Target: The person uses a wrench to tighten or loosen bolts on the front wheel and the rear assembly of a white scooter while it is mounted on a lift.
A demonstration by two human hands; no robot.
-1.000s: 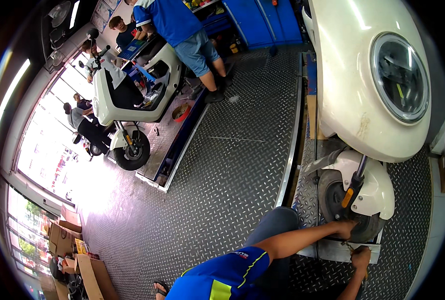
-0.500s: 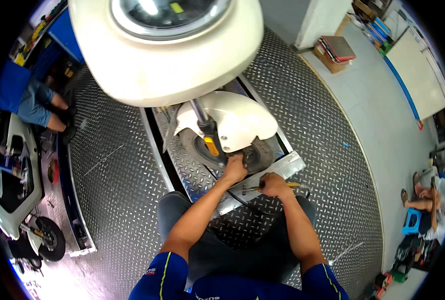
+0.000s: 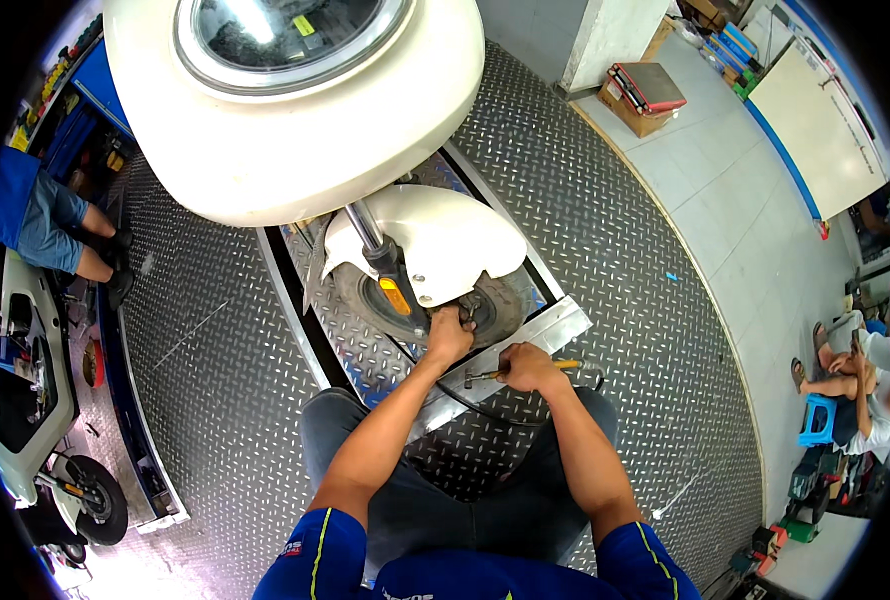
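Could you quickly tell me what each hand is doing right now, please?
Left hand: closed at the front wheel hub.
Right hand: closed around a yellow-handled tool.

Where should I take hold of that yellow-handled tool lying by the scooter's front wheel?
Take the yellow-handled tool by the handle end, coming from the person's right. It lies about level, metal tip toward the front wheel, and the right hand already wraps mid-shaft; the left hand is at the wheel hub.

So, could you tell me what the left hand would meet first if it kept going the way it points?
Probably the front wheel: the left hand already reaches up at its hub, under the white fender. Whether it touches the metal is hard to tell at this depth.
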